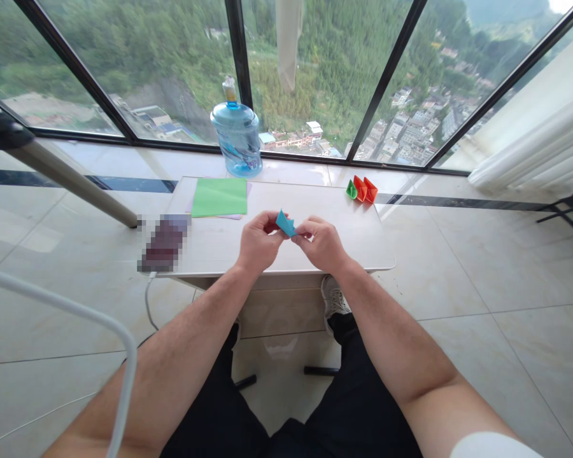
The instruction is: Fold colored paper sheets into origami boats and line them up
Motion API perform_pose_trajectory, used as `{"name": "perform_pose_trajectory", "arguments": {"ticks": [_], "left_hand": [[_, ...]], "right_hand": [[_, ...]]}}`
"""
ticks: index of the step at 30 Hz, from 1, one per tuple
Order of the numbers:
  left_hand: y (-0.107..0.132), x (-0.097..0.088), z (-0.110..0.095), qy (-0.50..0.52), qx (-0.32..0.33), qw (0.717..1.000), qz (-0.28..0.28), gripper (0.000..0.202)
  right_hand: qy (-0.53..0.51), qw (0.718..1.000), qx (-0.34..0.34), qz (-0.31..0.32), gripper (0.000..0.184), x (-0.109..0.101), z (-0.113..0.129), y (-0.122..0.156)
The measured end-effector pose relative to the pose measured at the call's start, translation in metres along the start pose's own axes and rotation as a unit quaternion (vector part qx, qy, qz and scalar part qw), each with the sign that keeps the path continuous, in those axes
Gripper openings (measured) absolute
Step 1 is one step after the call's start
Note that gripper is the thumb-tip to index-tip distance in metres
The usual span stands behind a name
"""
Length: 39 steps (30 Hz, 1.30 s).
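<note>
A small piece of folded blue paper (284, 223) is held up over the near part of the low table, between both hands. My left hand (261, 240) pinches its left side, with thumb and fingers closed. My right hand (319, 242) grips its lower right corner between thumb and fingertips. The blue paper has pointed corners and stands tilted; its underside is hidden by the fingers. At the table's far right sit folded paper boats, a green one (351, 189) and two orange ones (365, 189), side by side.
A stack of coloured paper sheets (219, 197), green on top, lies at the table's (310, 197) back left. Left of my hands is a blurred-out object (165, 243) with a cable. A water jug (239, 137) stands by the window. A white tube (76, 305) curves at the left.
</note>
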<state>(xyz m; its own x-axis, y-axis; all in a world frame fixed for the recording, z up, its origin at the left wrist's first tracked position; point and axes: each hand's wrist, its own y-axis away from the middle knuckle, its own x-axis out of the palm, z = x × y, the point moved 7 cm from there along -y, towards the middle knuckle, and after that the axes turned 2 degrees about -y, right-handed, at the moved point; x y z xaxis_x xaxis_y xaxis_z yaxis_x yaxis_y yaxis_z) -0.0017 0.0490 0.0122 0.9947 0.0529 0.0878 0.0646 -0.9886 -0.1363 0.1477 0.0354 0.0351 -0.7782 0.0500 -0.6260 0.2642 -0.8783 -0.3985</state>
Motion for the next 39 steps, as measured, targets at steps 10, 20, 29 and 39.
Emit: {"name": "perform_pose_trajectory", "arguments": {"ticks": [10,20,29,39], "left_hand": [[0.006,0.004,0.011,0.133,-0.175,0.975,0.034,0.035],[0.006,0.009,0.013,0.034,-0.067,0.997,0.001,0.033],[0.011,0.013,0.022,0.034,-0.106,0.994,0.022,0.048],[0.011,0.012,0.014,0.003,-0.104,0.994,0.017,0.040]], "right_hand": [[0.125,0.989,-0.071,-0.015,0.020,-0.004,0.010,0.004],[-0.234,0.926,0.275,-0.109,0.022,0.014,-0.038,0.007],[-0.130,0.954,0.236,-0.130,0.016,0.001,-0.030,0.008],[-0.050,0.969,0.212,-0.121,0.015,-0.003,-0.017,0.007]]}}
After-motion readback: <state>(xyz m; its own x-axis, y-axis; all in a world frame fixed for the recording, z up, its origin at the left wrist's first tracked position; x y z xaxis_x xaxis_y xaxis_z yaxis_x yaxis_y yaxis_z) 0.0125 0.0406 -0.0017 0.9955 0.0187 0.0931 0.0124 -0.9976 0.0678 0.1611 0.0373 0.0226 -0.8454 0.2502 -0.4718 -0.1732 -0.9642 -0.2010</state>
